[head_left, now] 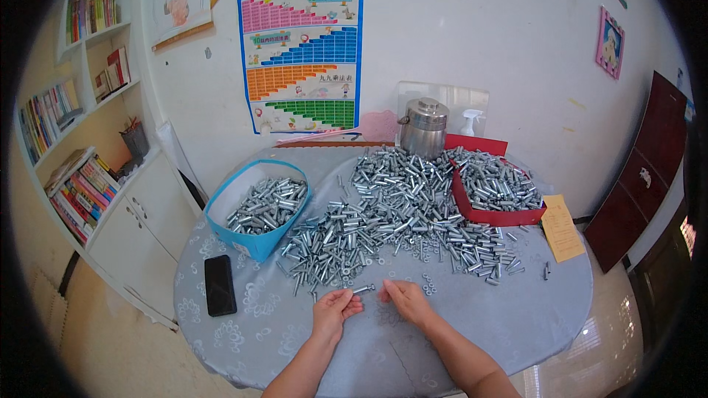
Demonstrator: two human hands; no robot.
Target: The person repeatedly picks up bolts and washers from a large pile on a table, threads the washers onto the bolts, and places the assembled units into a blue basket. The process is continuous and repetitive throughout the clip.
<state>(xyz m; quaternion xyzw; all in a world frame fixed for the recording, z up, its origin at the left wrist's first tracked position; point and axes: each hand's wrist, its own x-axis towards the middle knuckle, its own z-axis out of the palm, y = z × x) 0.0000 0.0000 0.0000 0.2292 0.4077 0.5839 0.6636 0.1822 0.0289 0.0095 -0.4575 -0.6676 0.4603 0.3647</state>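
Observation:
Over the near part of the table, my left hand (337,312) pinches a silvery metal bolt (362,290) that points to the right. My right hand (407,301) is just beside the bolt's free end, its thumb and fingers drawn together; whatever they hold is too small to make out. Just beyond both hands spreads a large heap of similar bolts (391,203). A few loose nuts (428,285) lie on the cloth to the right of my right hand.
A blue box (259,245) of bolts stands left of the heap, a red box (505,217) of them at right. A black phone (220,285) lies at left, a yellow paper (563,230) at right. Behind stand a steel pot (424,129) and a spray bottle (470,124).

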